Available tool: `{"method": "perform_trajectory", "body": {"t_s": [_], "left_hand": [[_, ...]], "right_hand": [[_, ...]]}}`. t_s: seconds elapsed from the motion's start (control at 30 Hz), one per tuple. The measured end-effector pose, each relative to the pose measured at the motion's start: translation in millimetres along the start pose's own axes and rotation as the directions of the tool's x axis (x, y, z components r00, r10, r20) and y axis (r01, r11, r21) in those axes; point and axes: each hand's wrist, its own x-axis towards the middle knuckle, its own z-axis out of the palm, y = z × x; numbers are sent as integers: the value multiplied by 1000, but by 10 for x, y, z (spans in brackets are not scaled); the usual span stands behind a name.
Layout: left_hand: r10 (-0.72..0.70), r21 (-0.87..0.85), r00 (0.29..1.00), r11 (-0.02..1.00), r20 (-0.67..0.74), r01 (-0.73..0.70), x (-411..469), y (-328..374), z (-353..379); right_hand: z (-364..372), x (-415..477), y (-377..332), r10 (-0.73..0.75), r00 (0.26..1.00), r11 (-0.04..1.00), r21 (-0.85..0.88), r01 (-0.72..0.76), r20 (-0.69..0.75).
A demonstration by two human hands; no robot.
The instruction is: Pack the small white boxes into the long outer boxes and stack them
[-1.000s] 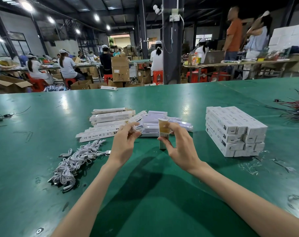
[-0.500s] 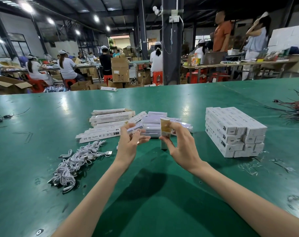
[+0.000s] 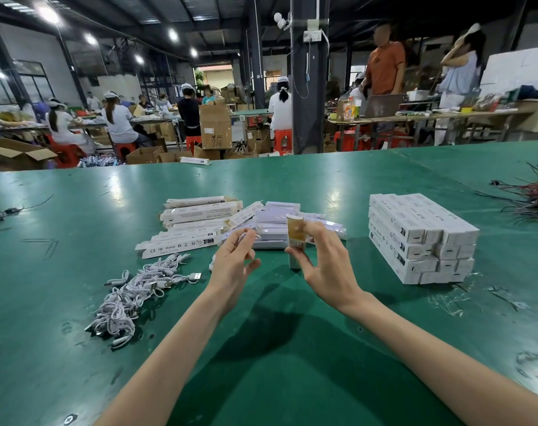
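My right hand point(image 3: 326, 272) grips a long outer box point(image 3: 295, 233) upright on the green table, its open top flap showing brown inside. My left hand point(image 3: 232, 259) is just left of it, fingers curled round a small white item point(image 3: 247, 235) whose shape I cannot make out. Behind both hands lies a heap of small white boxes point(image 3: 280, 218). Flat, unfilled long outer boxes point(image 3: 197, 215) lie to the left of that heap. A neat stack of closed long boxes point(image 3: 421, 235) stands to the right, three layers high.
A tangle of white USB cables point(image 3: 132, 298) lies at the left front. Red and dark wires point(image 3: 535, 198) sprawl at the far right edge. Beyond the table point(image 3: 292, 348), workers sit at benches among cardboard cartons, and a dark pillar point(image 3: 309, 87) stands behind the table.
My left hand reached into the heap of white boxes, then drew back toward me with a small white item. My right hand kept the upright box in place.
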Motion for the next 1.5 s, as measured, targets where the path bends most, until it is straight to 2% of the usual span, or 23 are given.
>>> {"method": "perform_trajectory", "body": {"t_s": [0.1, 0.17, 0.3, 0.43, 0.5, 0.6, 0.7, 0.8, 0.83, 0.9, 1.03, 1.07, 1.2, 1.4, 1.5], "left_hand": [[-108, -124, 992, 987, -58, 100, 40, -16, 13], [-93, -138, 995, 987, -37, 87, 30, -12, 11], [53, 62, 997, 996, 53, -57, -45, 4, 31], [229, 292, 967, 923, 112, -252, -135, -3, 84], [351, 384, 916, 832, 194, -400, -207, 15, 124], [549, 506, 779, 600, 303, -620, -284, 63, 180], [622, 519, 690, 477, 370, -709, -350, 119, 239], [681, 556, 561, 264, 471, -788, -379, 119, 277], [693, 565, 529, 210, 489, -798, -378, 110, 285], [709, 589, 516, 174, 481, -789, -371, 99, 279], [733, 641, 580, 261, 355, -722, -342, 93, 221], [744, 648, 572, 252, 345, -719, -328, 94, 212], [758, 662, 460, 50, 462, -748, -277, 89, 192], [694, 639, 379, -152, 612, -754, -252, 97, 139], [649, 620, 400, -143, 647, -771, -237, 94, 111]], "right_hand": [[13, -6, 9, 2, 1000, 1000, 6, -2, -2], [14, -4, 17, 1, 1000, 1000, 7, -1, -5], [4, -1, 36, -9, 1000, 1000, -21, 9, -11], [3, -1, 62, -19, 1000, 998, -59, 18, -17], [3, 5, 77, -18, 1000, 996, -87, 16, -20], [-1, 6, 95, -8, 1000, 992, -129, 7, -6], [-5, -4, 95, -13, 1000, 989, -145, 17, 29], [4, -11, 80, -36, 998, 985, -168, 45, 56], [10, -11, 75, -35, 998, 984, -175, 44, 53], [16, -13, 68, -31, 998, 983, -178, 40, 51], [15, -17, 60, -45, 996, 983, -173, 57, 71], [15, -16, 59, -44, 997, 983, -176, 55, 71], [13, -18, 44, -55, 996, 981, -182, 68, 74], [15, -24, 29, -61, 995, 979, -187, 74, 74], [12, -30, 19, -59, 994, 981, -179, 75, 94]]}}
